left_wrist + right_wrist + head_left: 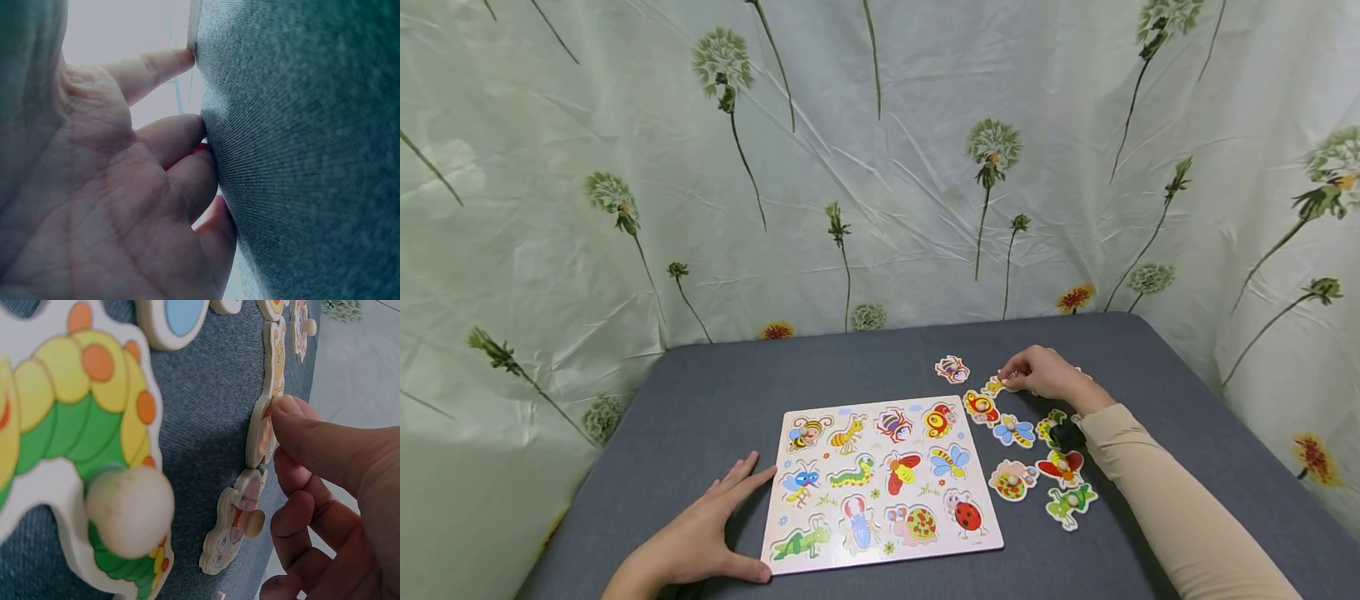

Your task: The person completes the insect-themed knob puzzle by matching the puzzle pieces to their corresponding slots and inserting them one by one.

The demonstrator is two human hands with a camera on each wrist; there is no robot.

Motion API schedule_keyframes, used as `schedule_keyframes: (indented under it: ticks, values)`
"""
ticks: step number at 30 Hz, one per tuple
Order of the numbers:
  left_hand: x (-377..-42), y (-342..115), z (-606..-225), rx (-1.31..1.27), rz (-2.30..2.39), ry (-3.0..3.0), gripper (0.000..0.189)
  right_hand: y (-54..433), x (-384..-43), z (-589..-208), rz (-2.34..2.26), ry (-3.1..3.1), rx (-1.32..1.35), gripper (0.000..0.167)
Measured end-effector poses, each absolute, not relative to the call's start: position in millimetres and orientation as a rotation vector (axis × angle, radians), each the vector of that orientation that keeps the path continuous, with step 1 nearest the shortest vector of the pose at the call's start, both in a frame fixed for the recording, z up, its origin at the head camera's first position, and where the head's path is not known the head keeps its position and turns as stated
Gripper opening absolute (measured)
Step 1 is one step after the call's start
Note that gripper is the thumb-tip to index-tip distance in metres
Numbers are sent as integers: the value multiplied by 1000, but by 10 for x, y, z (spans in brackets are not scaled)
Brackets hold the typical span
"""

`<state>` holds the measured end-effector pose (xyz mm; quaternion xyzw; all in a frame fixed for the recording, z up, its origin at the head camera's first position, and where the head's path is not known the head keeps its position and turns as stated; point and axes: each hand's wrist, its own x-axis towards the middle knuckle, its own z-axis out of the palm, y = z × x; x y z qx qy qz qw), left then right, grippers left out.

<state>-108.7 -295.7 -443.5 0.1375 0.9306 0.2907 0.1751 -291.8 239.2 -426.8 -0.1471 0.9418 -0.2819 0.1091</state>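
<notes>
A pale pink wooden puzzle board (880, 487) with colourful insect pictures lies flat on the table. My left hand (700, 529) rests at its left side with the fingers spread, the thumb touching the near left corner and a fingertip at the left edge. Right of the board, my right hand (1048, 375) pinches a yellow insect puzzle piece (993, 387) between thumb and forefinger. In the right wrist view the thumb covers part of that yellow piece (278, 359), and its knob is hidden. A piece with a red-striped body (234, 528) lies beside it.
Loose knobbed pieces lie right of the board: a purple spider (952, 369), a red-yellow butterfly (981, 407), a blue dragonfly (1013, 432), a snail (1012, 481), a red-winged bug (1061, 467), a green grasshopper (1071, 505) and a caterpillar (69, 394). A flowered curtain (895, 192) hangs behind the grey table (737, 379).
</notes>
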Motion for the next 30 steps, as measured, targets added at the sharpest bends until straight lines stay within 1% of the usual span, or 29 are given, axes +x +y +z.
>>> schedule_keyframes:
  ticks: [5, 12, 30]
  values:
    - [-1075, -2967, -4432, 394, 817, 2636, 127, 2368, -2923, -4260, -801, 2800, -477, 9]
    - [-1068, -2973, -4434, 410, 815, 2641, 126, 2310, -2923, -4237, -796, 2820, -425, 14]
    - [-1073, -2946, -4429, 394, 801, 2647, 126, 2246, -3013, -4275, -792, 2870, -349, 15]
